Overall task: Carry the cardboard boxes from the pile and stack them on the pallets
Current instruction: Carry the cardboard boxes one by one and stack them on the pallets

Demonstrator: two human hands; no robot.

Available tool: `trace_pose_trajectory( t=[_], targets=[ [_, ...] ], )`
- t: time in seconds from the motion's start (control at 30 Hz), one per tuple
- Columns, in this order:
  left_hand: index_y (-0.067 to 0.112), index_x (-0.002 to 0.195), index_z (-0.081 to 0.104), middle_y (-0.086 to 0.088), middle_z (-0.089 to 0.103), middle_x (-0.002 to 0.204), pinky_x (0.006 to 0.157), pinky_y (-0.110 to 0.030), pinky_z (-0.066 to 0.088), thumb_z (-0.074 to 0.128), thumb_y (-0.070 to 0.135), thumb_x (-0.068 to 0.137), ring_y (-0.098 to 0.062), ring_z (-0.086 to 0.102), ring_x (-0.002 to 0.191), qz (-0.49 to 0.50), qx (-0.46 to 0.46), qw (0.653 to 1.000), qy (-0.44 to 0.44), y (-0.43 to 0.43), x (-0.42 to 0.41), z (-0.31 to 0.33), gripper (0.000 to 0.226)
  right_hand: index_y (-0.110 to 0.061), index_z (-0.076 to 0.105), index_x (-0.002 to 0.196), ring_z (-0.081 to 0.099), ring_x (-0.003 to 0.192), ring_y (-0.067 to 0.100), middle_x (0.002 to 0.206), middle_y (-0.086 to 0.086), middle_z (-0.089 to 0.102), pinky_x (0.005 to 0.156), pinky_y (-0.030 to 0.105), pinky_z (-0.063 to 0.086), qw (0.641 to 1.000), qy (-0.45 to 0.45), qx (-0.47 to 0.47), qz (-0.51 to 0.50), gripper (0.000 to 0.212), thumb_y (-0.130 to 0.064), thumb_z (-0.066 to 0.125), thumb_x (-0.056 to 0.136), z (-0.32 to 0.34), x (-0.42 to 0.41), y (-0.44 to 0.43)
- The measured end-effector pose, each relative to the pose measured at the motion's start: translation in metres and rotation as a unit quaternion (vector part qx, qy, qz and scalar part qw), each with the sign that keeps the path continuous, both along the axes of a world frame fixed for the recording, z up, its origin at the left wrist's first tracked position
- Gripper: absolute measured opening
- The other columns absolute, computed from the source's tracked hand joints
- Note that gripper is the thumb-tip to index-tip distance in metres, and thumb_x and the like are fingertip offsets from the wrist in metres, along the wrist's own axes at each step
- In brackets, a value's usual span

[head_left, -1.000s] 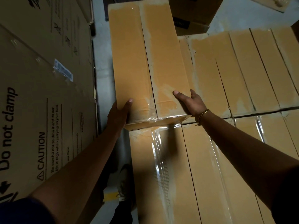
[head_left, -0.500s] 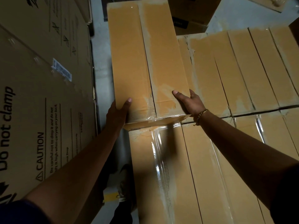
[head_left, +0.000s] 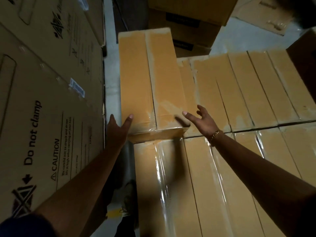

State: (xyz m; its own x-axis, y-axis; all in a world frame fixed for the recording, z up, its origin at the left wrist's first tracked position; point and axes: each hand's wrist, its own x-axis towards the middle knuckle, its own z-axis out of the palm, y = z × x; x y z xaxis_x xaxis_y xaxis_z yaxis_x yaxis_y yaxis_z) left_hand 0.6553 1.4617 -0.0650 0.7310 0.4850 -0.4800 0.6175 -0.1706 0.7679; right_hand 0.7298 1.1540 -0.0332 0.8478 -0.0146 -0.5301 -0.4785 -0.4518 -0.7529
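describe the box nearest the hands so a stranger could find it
Start at the flat layer of tan boxes on the right. At its left edge, facing the printed carton, one box lies on top. It alone sits a level higher.

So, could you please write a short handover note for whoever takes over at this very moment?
Left hand: open, palm against the left side of the long tan cardboard box, thumb lying on its top.
Right hand: open, fingers spread, hovering by that box's near right corner, holding nothing.
Box: lying on top of the flat layer of matching tan boxes, at its left edge. No pallet in view.
Done: this box looks set down on the stack.
Left: square it up if needed, then fetch the next box; the pile is not clearly in view.
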Motion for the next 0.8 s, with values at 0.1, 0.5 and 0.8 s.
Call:
trace_pose_trajectory(
  t=[0.1,0.5,0.8],
  targets=[
    [0.031,0.149,0.036,-0.004,0.050,0.150,0.105,-0.057,0.047,0.065,0.091,0.063,-0.029,0.053,0.133,-0.005,0.006,1.000,0.002,-0.003,-0.025,0.009,0.108,-0.028,0.029,0.158,0.042,0.143,0.026,0.160,0.006,0.039,0.114,0.043,0.038,1.000,-0.012,0.006,0.015,0.097,-0.065,0.072,0.080,0.045,-0.023,-0.021],
    [0.029,0.161,0.015,0.001,0.015,0.169,0.120,-0.056,0.022,0.043,0.084,0.084,-0.027,0.020,0.153,-0.181,0.180,0.967,0.018,-0.146,-0.148,0.265,0.098,-0.029,0.030,0.158,0.037,0.147,0.028,0.163,0.003,0.034,0.117,0.047,0.035,0.997,-0.020,-0.002,0.072,0.096,-0.066,0.070,0.080,0.235,-0.161,-0.119],
    [0.024,0.161,0.015,-0.001,0.016,0.169,0.120,-0.047,0.024,0.053,0.065,0.093,-0.025,0.018,0.153,-0.312,0.274,0.910,-0.012,-0.190,-0.228,0.349,0.089,-0.027,0.030,0.158,0.031,0.149,0.019,0.164,-0.001,0.032,0.115,0.032,0.030,0.984,-0.099,-0.084,0.123,0.090,-0.059,0.071,0.085,0.329,-0.282,-0.175]
  ],
)
